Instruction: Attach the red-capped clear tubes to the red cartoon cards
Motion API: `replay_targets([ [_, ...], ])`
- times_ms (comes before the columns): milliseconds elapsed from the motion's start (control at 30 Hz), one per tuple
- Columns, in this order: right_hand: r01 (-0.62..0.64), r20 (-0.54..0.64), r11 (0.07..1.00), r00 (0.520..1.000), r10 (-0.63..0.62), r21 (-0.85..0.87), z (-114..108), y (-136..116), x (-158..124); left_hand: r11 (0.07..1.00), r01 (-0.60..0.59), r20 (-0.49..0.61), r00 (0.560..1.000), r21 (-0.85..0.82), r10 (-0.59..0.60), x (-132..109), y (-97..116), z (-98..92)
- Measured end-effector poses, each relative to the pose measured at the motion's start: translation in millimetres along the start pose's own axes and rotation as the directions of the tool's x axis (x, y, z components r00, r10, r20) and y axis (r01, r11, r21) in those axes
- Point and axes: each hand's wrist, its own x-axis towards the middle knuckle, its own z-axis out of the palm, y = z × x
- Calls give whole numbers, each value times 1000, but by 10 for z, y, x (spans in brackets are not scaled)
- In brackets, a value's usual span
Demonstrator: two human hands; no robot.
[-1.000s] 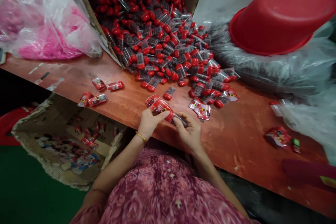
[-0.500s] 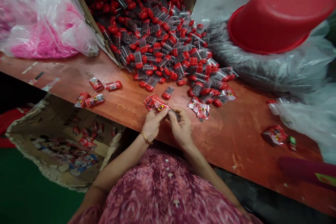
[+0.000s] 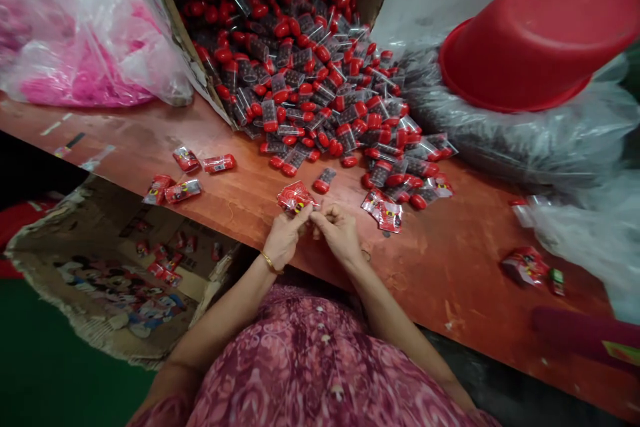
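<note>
My left hand [image 3: 283, 237], with a thin gold bangle at the wrist, is closed on a few red printed plastic wrappers [image 3: 296, 198] that fan out beyond its fingers. Against the left thumb rests the thumb of my right hand [image 3: 340, 233], whose fingers are curled in at the near end of the wrappers. What lies inside the right fingers is hidden. Just beyond the hands, a small clear tube with a red cap [image 3: 325, 180] lies alone on the table. Loose flat red wrappers [image 3: 390, 216] are right of my right hand.
A heap of red-capped tubes [image 3: 320, 100] spills from a carton onto the red-brown table [image 3: 450, 247]. Several wrapped tubes [image 3: 184, 191] lie at the left, above an open cardboard box [image 3: 115, 347]. A red tub [image 3: 530, 40] sits upside down on a plastic sack [image 3: 505, 140].
The dark clear tube that showed in my right fingers is out of sight. Those fingers have curled in closer to the left thumb. The whole view has shifted slightly.
</note>
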Motion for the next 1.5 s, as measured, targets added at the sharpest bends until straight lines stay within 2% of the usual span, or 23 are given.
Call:
replay_targets([
  [67, 85, 38, 989, 996, -82, -120, 72, 5, 113, 997, 73, -33, 997, 11, -73, 32, 98, -75],
  [133, 223, 113, 920, 974, -197, -323, 91, -28, 252, 989, 143, -86, 986, 33, -140, 92, 244, -170],
  [200, 344, 176, 743, 938, -298, -575, 29, -87, 428, 989, 142, -174, 975, 28, -135, 181, 429, -289],
  [267, 375, 196, 500, 907, -373, -781, -108, -133, 624, 998, 56, -296, 954, -15, -58, 286, 636, -425],
  [367, 410, 338, 240, 895, -291, -880, -355, -119, 829, 993, -86, -470, 882, -78, 39, 399, 907, -603],
  [433, 388, 351, 161, 910, -220, -907, -470, -65, 832, 985, -127, -471, 880, -117, 57, 400, 983, -652],
  [500, 294, 265, 127, 942, -209, -947, -519, -8, 725, 990, -89, -387, 921, -105, 41, 348, 923, -622],
  [567, 189, 156, 126, 961, -230, -974, -517, 35, 560, 999, -37, -309, 950, 35, 46, 282, 738, -525],
  [600, 152, 117, 135, 964, -240, -979, -506, 50, 475, 984, -59, -293, 950, 167, 106, 260, 620, -465],
  [667, 119, 74, 160, 962, -262, -980, -481, 78, 332, 834, -206, -202, 915, 513, 350, 259, 392, -354],
  [733, 103, 47, 184, 957, -287, -977, -467, 111, 241, 513, -350, 44, 856, 784, 516, 317, 241, -287],
  [800, 89, 25, 200, 954, -299, -976, -472, 154, 196, 191, -382, 239, 823, 904, 516, 409, 190, -274],
  [867, 81, 13, 210, 952, -305, -974, -492, 194, 173, -27, -333, 306, 830, 943, 466, 497, 206, -295],
  [933, 79, -3, 227, 941, -340, -971, -509, 211, 152, -146, -278, 313, 844, 950, 435, 549, 238, -324],
  [1000, 104, -14, 272, 916, -401, -957, -498, 188, 125, -184, -240, 298, 851, 953, 433, 554, 255, -342],
  [1100, 228, 9, 430, 891, -454, -873, -389, 99, 100, -141, -230, 270, 816, 963, 512, 479, 242, -325],
  [1167, 281, 6, 604, 909, -417, -746, -260, 39, 121, -96, -276, 279, 767, 956, 578, 395, 227, -281],
  [1267, 252, -16, 877, 959, -283, -409, -62, -5, 208, -23, -393, 319, 711, 919, 627, 259, 208, -197],
  [1333, 234, -22, 948, 969, -244, -215, 21, -7, 262, 110, -461, 279, 692, 881, 666, 183, 193, -159],
  [1367, 243, -38, 954, 967, -253, -175, 43, -4, 276, 227, -477, 214, 704, 849, 677, 152, 186, -150],
  [1400, 260, -64, 949, 959, -275, -175, 54, 2, 278, 375, -472, 128, 741, 798, 660, 125, 178, -146],
  [1433, 279, -93, 938, 949, -302, -204, 59, 8, 269, 538, -432, 38, 803, 724, 594, 101, 171, -147],
  [1500, 310, -140, 905, 922, -360, -291, 69, 26, 224, 811, -238, -75, 942, 534, 326, 63, 161, -148],
])
